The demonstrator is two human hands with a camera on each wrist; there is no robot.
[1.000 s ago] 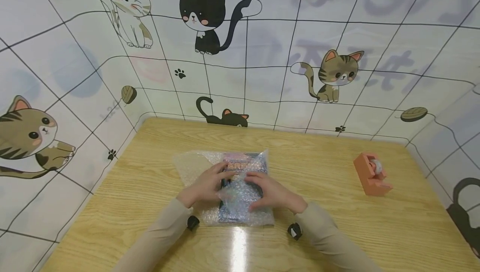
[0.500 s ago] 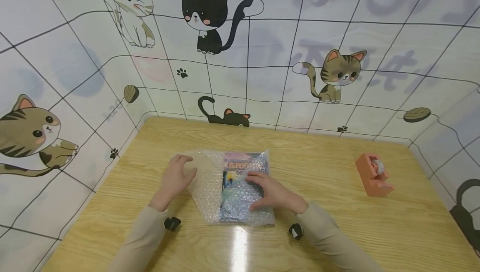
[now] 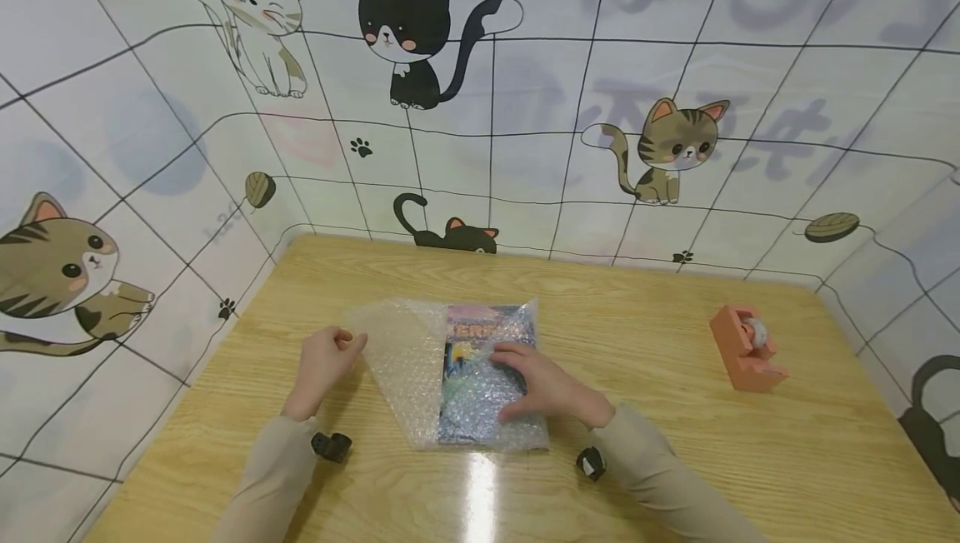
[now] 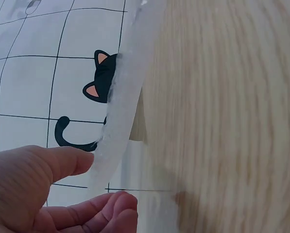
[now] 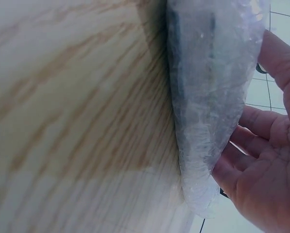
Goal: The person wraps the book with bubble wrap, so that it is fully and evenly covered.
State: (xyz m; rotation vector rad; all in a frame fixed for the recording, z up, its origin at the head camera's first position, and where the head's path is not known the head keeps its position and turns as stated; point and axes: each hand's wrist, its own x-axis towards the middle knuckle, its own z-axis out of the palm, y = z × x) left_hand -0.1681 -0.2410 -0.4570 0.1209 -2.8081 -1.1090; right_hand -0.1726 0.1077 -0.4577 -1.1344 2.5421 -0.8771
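At the middle of the wooden table (image 3: 675, 410), our right hand (image 3: 543, 383) lies flat, fingers straight, pressing the bubble wrap (image 3: 408, 360) over a colourful book (image 3: 480, 360). Our left hand (image 3: 321, 364) pinches the wrap's loose left edge between thumb and fingertips. We judge the film light, limp and slippery, best taken at its free edge; the book looks stiff and flat, best pinned under a palm.

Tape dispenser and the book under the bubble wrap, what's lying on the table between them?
Nothing: in the head view only bare table lies between the tape dispenser and the book.
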